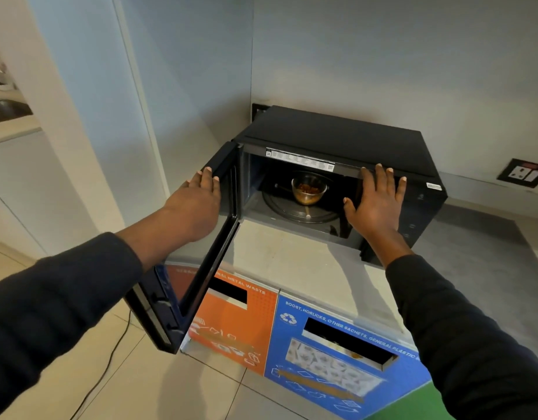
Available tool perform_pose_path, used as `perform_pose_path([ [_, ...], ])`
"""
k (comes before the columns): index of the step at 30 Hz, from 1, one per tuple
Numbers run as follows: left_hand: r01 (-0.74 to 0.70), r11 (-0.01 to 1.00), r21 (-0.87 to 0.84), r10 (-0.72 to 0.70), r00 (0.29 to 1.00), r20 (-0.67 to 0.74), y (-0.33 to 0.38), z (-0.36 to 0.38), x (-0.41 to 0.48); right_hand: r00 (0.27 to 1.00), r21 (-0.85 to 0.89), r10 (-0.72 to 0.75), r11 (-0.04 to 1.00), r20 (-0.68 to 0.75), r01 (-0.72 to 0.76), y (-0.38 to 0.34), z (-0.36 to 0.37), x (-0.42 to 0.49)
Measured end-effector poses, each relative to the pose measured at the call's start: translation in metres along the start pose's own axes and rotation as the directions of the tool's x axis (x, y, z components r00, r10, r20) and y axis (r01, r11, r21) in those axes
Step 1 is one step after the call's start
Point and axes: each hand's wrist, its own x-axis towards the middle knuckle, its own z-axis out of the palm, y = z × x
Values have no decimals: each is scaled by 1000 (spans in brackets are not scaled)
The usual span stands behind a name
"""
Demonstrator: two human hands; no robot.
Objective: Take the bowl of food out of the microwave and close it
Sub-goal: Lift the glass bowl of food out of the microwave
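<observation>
A black microwave [337, 131] stands on a counter in the corner, its door [201, 268] swung wide open to the left. Inside, a clear glass bowl of brown-orange food [308, 189] sits on the round turntable [292, 207]. My left hand [198, 201] rests flat against the outer face of the door near its top edge, fingers together. My right hand [375, 198] is spread open in front of the cavity's right side, just right of the bowl and not touching it. Neither hand holds anything.
The pale counter [292, 262] extends in front of the microwave. Below it are an orange waste bin [240, 328] and a blue recycling bin [337, 359] with slots. A wall socket [523, 172] is at right. A black cable [110, 359] runs across the tiled floor.
</observation>
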Motion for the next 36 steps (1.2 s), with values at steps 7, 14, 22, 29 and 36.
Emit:
perform_pose_path([
  [7, 170, 909, -381, -226, 968, -107, 55, -3, 0, 994, 329, 23, 944, -106, 13, -28, -3, -29],
  [14, -42, 298, -954, -132, 988, -85, 140, 55, 45, 928, 734, 216, 569, 302, -371, -53, 47, -74],
  [22, 95, -294, -951, -176, 973, 151, 175, 94, 137, 871, 778, 241, 391, 428, -491, -40, 107, -44],
  [29, -1, -289, -957, -184, 981, 54, 195, 122, 207, 897, 799, 268, 414, 351, -436, -29, 165, -8],
  [36, -72, -318, -945, -187, 982, -12, 202, 125, 255, 923, 810, 257, 449, 286, -376, -37, 188, 27],
])
